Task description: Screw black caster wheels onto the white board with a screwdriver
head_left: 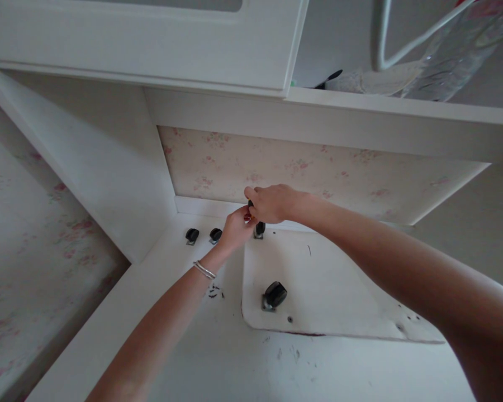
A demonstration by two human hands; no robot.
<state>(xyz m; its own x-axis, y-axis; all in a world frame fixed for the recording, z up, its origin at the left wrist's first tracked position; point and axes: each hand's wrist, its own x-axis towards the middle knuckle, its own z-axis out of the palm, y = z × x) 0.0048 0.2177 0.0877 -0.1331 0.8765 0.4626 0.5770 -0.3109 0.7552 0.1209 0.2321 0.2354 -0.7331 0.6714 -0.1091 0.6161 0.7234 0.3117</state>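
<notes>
My right hand [273, 203] is closed, fingers curled round a small dark piece [250, 204], mostly hidden. Just below it, my left hand [237, 228] pinches at the same spot, where something small and red [247, 218] shows between the fingertips. Both hands are above a black caster wheel [260, 229] with a metal plate, standing at the far left corner of a white board [339, 279]. A second caster [275, 293] stands on the board's near left corner. What the fingers grip cannot be made out.
Two loose casters, a left one [191, 235] and a right one [216, 235], rest on the white surface [184, 346]. Several dark screws [213, 291] lie near my left wrist. Overhead are a cabinet door [151, 56] and a shelf with a clear plastic bottle [452, 56].
</notes>
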